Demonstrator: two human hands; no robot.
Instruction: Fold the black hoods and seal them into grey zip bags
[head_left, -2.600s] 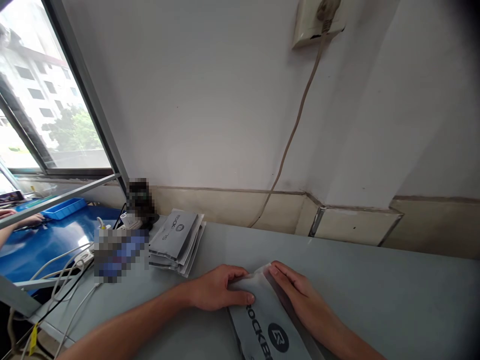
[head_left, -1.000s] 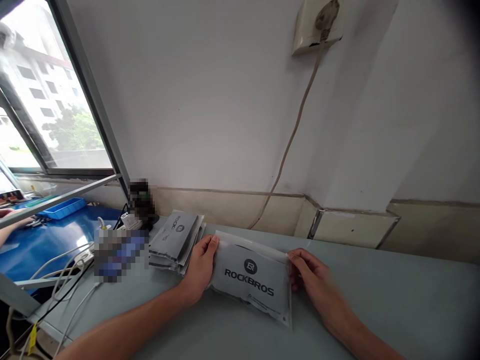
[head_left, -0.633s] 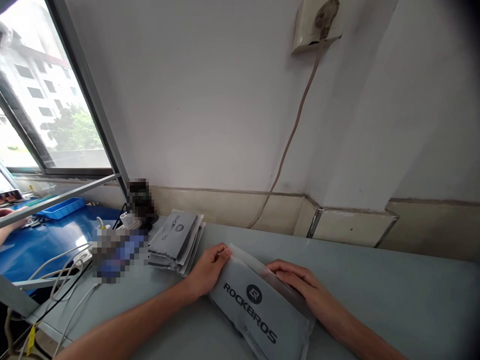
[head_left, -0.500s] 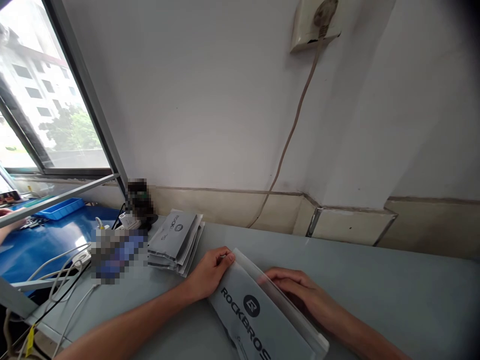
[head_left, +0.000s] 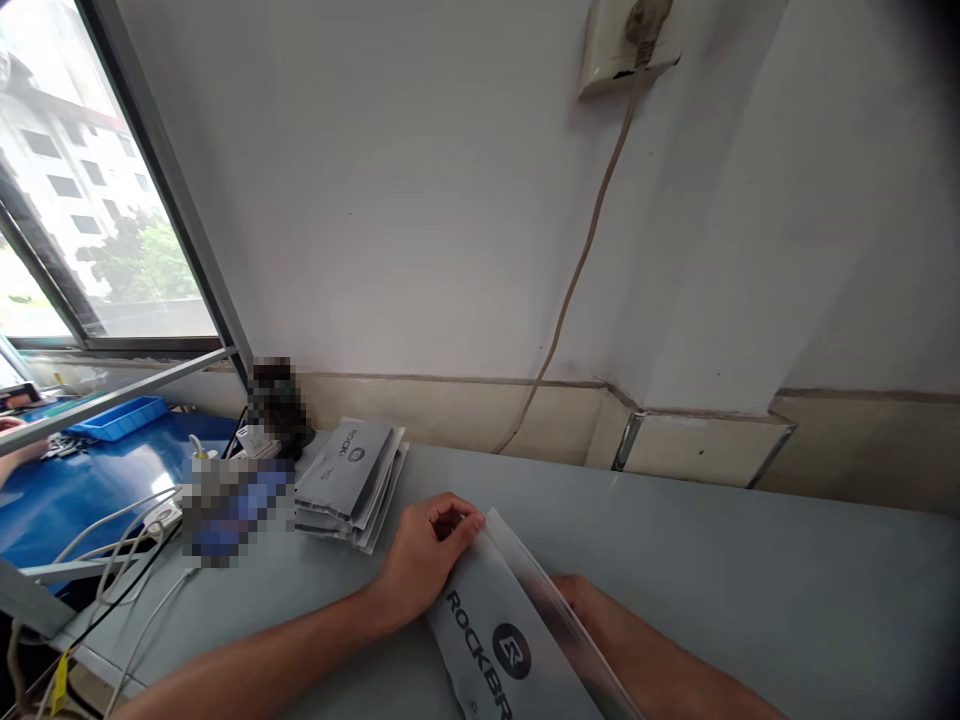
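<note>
The left hand (head_left: 424, 555) pinches the upper left corner of the bag (head_left: 517, 640) between thumb and fingers, over the near part of the table (head_left: 720, 590). The right hand (head_left: 596, 615) seems to reach behind the bag's right edge; I cannot tell how its fingers stand. The stack (head_left: 351, 480) lies to the far left.

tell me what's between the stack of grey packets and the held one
In the head view, a strip of bare tabletop and then the left hand lie between the stack and the held packet.
</note>
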